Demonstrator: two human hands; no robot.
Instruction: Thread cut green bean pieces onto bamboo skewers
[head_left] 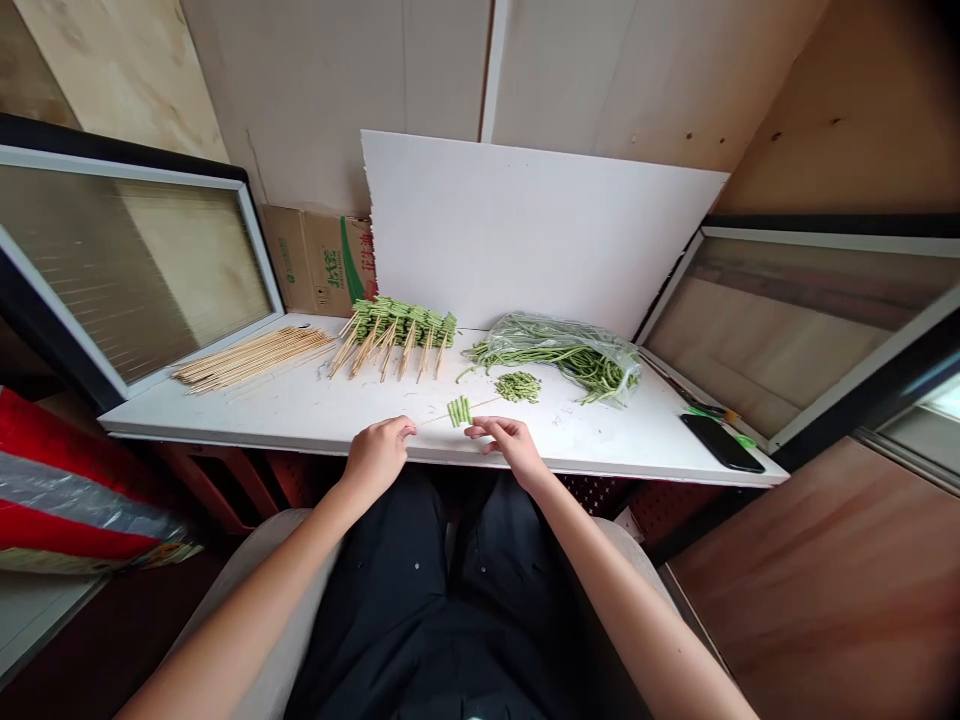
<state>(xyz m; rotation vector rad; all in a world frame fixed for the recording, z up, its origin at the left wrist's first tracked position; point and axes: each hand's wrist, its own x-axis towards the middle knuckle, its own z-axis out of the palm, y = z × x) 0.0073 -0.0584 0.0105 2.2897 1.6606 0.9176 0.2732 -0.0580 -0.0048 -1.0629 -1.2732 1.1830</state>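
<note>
My left hand (381, 447) pinches one end of a thin bamboo skewer (433, 419) just above the table's front edge. Several short green bean pieces (458, 410) sit side by side on that skewer, and its far tip points right. My right hand (506, 443) is closed, thumb and fingertips at the lower end of the rightmost bean piece. Beyond the right hand lies a small heap of cut bean pieces (518, 386). At the back left, finished bean skewers (405, 325) are stacked with their bare sticks toward me. Loose bamboo skewers (251, 358) lie farther left.
Long green beans in a clear plastic bag (559, 350) lie at the back. A black phone (721, 442) rests at the right end of the white table (300, 415). A cardboard box (319, 260) and white board (525, 230) stand behind. Framed glass panels flank both sides.
</note>
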